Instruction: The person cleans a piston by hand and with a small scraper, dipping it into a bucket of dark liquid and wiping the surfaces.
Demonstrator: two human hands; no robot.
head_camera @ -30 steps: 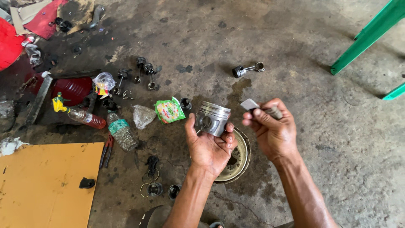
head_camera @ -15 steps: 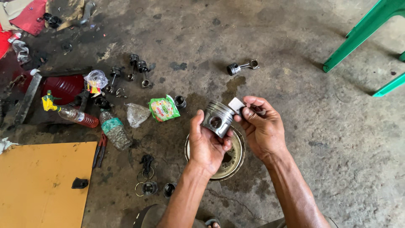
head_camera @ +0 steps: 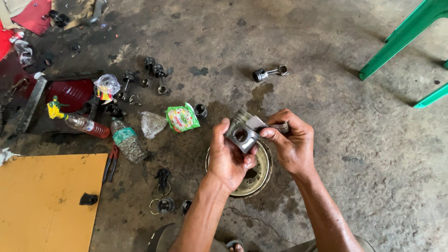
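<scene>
Grey metal piston (head_camera: pixel 241 134) sits in the left hand (head_camera: pixel 229 158), whose fingers close around its skirt, above the round pan (head_camera: pixel 262 173) on the floor. The right hand (head_camera: pixel 291 145) pinches a small scrap of abrasive paper (head_camera: pixel 256 123) against the crown. I judge the oily piston may slip and fall on the concrete, or the paper may scratch the ring grooves. Its long axis is tilted, crown up and away, pin hole facing the camera.
</scene>
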